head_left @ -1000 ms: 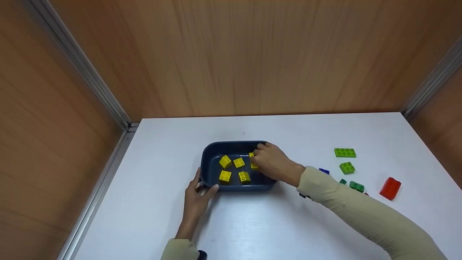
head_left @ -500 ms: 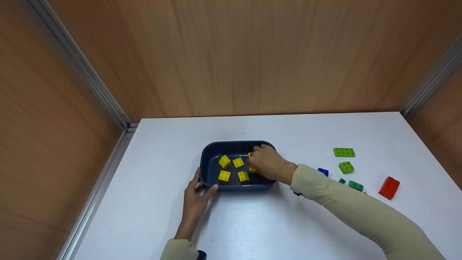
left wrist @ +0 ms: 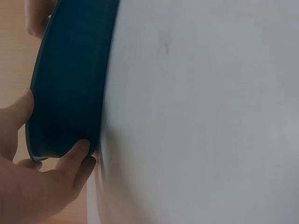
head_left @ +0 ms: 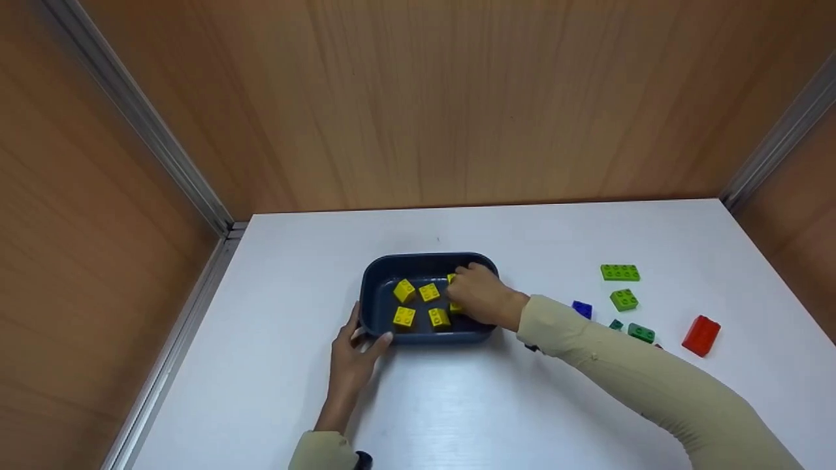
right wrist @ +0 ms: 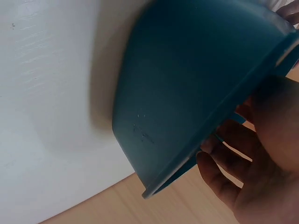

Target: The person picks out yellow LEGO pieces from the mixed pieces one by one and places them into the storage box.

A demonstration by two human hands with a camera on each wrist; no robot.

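Observation:
A dark blue tray (head_left: 418, 339) with rounded corners stands on the white table, several yellow toy bricks (head_left: 404, 316) spread over its floor. My left hand (head_left: 351, 361) grips its near left corner, thumb on the front wall and fingers along the left side; the left wrist view shows this hand (left wrist: 44, 179) around the tray's end. My right hand (head_left: 483, 297) reaches over the right end into the tray, above a yellow brick (head_left: 456, 307) it partly covers. In the right wrist view the right hand's fingers (right wrist: 217, 179) bend over the rim; their tips are hidden.
Right of the tray lie two light green bricks (head_left: 620, 272), a blue brick (head_left: 582, 309), dark green bricks (head_left: 641, 333) and a red block (head_left: 701, 335). My right sleeve (head_left: 607, 359) partly covers this group. A wooden panel (head_left: 418, 104) rises behind the table.
My right hand has shifted slightly left and down inside the tray, covering more of the yellow bricks there. My left hand stays on the corner. The whole head view has drifted slightly.

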